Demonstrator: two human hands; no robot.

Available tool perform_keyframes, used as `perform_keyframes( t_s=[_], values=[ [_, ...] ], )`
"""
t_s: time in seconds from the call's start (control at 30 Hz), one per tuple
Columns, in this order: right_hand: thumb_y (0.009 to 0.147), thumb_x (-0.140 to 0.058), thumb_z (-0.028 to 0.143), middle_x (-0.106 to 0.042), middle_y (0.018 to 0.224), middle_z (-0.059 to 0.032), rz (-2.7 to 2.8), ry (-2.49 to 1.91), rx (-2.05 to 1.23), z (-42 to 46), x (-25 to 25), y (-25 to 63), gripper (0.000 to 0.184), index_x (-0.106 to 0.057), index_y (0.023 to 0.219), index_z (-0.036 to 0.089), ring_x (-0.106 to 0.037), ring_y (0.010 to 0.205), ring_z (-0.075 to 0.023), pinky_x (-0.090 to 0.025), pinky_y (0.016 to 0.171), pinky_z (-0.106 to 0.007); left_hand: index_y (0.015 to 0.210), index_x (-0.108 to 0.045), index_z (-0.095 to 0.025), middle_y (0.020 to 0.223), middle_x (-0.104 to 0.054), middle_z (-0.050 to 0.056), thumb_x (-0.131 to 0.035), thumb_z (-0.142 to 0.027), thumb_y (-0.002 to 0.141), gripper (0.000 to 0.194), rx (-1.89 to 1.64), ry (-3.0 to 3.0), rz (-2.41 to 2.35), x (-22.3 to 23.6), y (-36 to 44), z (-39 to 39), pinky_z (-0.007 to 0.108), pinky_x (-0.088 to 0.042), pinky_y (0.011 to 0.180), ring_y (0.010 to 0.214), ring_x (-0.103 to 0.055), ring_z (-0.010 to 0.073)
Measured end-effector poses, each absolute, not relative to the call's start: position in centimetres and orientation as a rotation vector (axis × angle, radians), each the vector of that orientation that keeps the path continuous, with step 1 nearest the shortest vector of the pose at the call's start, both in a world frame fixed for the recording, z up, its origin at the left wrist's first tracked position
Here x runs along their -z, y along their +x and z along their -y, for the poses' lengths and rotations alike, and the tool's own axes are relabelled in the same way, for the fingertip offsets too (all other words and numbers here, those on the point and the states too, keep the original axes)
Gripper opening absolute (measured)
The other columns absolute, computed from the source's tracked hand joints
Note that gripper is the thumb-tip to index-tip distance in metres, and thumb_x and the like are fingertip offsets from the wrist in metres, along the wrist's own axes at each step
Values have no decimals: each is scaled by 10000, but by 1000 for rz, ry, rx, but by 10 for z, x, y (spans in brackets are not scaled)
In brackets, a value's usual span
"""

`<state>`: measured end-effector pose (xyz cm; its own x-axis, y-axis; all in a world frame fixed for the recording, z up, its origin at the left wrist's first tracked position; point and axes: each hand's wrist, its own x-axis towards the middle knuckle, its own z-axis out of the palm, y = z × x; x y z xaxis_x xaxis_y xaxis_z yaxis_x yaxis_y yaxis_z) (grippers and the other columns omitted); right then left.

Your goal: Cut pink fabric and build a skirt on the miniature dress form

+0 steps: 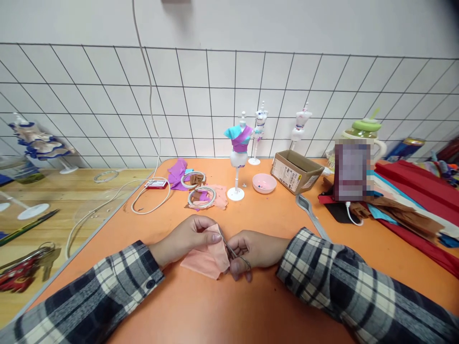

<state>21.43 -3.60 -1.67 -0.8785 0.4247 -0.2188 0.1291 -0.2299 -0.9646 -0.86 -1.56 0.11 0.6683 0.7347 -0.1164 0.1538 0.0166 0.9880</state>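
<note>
A piece of peach-coloured fabric or crepe paper (206,260) is pinched between the thumb and fingers of my left hand (199,234), its lower part hanging over the orange mat. My right hand (249,253) is closed round the handles of small metal scissors (233,251). Their blades point up and left, along the right edge of the peach piece and partly behind it. Just beyond my hands stands a small white dress form (239,160) wrapped at the chest in turquoise and purple strips.
Behind are rolls of tape (202,197), purple scraps (177,174), a pink bowl (264,183), a cardboard box (297,171) and other dress forms (300,125). A phone (351,169) stands at the right beside coloured sheets (416,191). A white cable (150,95) runs down the left.
</note>
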Motion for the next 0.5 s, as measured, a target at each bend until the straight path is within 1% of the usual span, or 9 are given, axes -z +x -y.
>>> perform_keyframes(
  t_s=[0.1, 0.17, 0.2, 0.27, 0.33, 0.37, 0.5],
  values=[
    [648, -765, 628, -611, 714, 7, 1833, -663, -2217, 37, 14, 215, 583, -626, 891, 116, -577, 581, -75, -499, 493, -171, 688, -629, -114, 729, -649, 38, -738, -454, 762, 364, -505, 1530, -773, -2, -8, 16, 263, -455, 676, 697, -578, 158],
    [655, -763, 623, -589, 664, 24, 1842, -682, -2204, 37, 12, 215, 571, -625, 871, 112, -546, 524, -59, -479, 475, -165, 677, -628, -118, 723, -652, 36, -749, -445, 755, 357, -520, 1517, -773, -4, -7, 17, 260, -459, 685, 701, -583, 156],
    [659, -762, 621, -578, 643, 32, 1843, -693, -2195, 37, 12, 215, 565, -622, 859, 111, -528, 496, -51, -469, 466, -164, 703, -643, -121, 741, -663, 38, -759, -435, 749, 338, -540, 1497, -779, -5, -6, 18, 259, -464, 693, 709, -591, 157],
    [667, -762, 615, -568, 628, 38, 1838, -702, -2175, 37, 12, 215, 555, -615, 849, 112, -512, 470, -46, -458, 453, -165, 851, -692, -139, 855, -698, 55, -782, -420, 727, 320, -606, 1437, -792, -7, -5, 20, 268, -482, 730, 771, -621, 171],
    [683, -762, 599, -574, 639, 33, 1839, -691, -2157, 37, 12, 215, 536, -612, 854, 114, -532, 482, -56, -464, 454, -171, 1015, -701, -166, 1005, -705, 79, -793, -421, 715, 405, -676, 1390, -805, -9, -4, 22, 283, -496, 773, 851, -642, 191],
    [688, -762, 593, -577, 643, 30, 1842, -685, -2153, 37, 12, 215, 529, -609, 852, 114, -548, 493, -64, -471, 458, -175, 1039, -702, -169, 1040, -703, 87, -788, -426, 722, 417, -693, 1387, -814, -10, -3, 22, 289, -499, 787, 876, -645, 198],
    [682, -727, 653, -577, 640, 29, 1848, -670, -2156, 37, 12, 216, 575, -593, 835, 115, -571, 488, -76, -492, 467, -194, 868, -727, -145, 936, -726, 80, -738, -401, 791, 267, -680, 1437, -830, -5, -5, 19, 289, -498, 787, 845, -646, 187]
  ],
)
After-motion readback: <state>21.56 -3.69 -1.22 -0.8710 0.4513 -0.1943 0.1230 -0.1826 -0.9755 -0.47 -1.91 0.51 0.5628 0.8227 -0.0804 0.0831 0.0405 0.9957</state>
